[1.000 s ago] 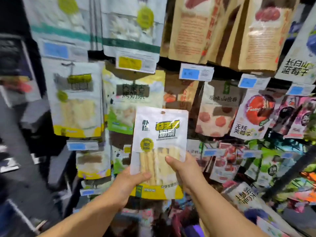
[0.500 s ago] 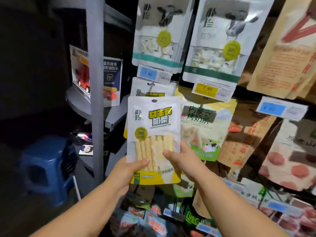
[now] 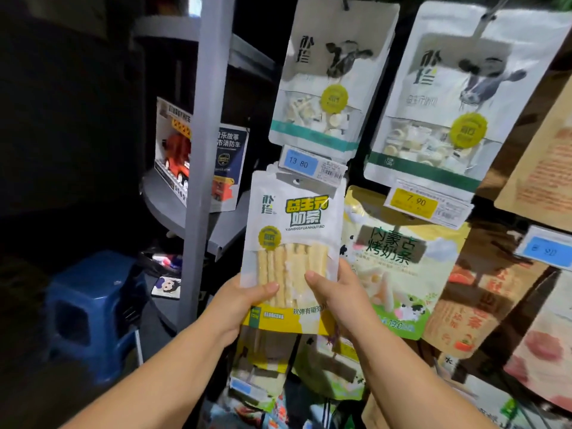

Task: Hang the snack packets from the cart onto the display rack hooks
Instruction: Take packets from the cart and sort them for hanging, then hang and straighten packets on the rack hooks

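Note:
I hold a white snack packet [image 3: 294,224] with yellow lettering and pale milk sticks up against the display rack. My left hand [image 3: 241,301] grips its lower left edge, thumb on the front. My right hand [image 3: 337,298] grips its lower right edge the same way. The packet's hang hole sits just below a blue price tag [image 3: 298,163] reading 13.80. Matching packets hang behind it. The hook itself is hidden behind the tag.
White cow-print packets [image 3: 328,75] hang above, a yellow milk-stick packet [image 3: 405,261] to the right, brown packets [image 3: 483,292] further right. A grey rack upright [image 3: 204,156] stands left. Behind it are a toy fire truck box [image 3: 176,156] and a blue stool [image 3: 89,311].
My view and both hands swung left along the rack, then moved closer. The packet rose until its top reached the 13.80 price tag.

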